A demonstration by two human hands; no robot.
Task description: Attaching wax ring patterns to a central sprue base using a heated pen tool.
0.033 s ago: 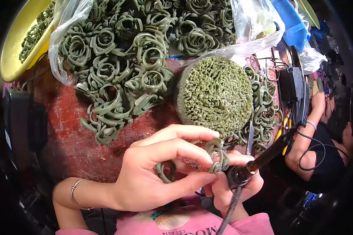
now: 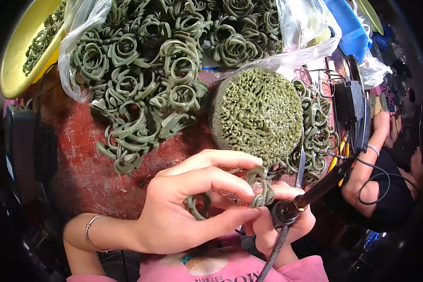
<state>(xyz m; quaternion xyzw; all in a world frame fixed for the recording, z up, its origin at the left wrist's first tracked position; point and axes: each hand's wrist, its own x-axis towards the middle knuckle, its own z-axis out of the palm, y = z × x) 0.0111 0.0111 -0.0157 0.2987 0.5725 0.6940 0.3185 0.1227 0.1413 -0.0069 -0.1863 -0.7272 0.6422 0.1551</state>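
Note:
My left hand [image 2: 188, 202] is closed in a pinch on a dull green, wax-like ring [image 2: 263, 197] with a patterned band. A second green ring [image 2: 198, 206] sits deeper among the fingers of the same hand. My right hand [image 2: 279, 221] meets it at the pinched ring, fingers curled. From behind the right hand's fingers a thin pointed knife blade [image 2: 301, 168] sticks up; its handle is hidden. Across the right hand passes a dark rod [image 2: 322, 185] with a braided cord [image 2: 276, 251] at its lower end. Just beyond both hands stands a round, rough green porous block [image 2: 258, 115].
A large heap of green rings [image 2: 150, 84] covers the worn red tabletop [image 2: 80, 155], with clear plastic bags [image 2: 310, 23] around it. More rings [image 2: 318, 127] lie right of the block. A yellow bowl [image 2: 14, 70] stands far left. At right, another person's arm [image 2: 369, 164] shows.
The knife blade has shifted very slightly to the right. The braided cord and dark rod have also moved a little; my left hand and the pinched ring look almost unchanged.

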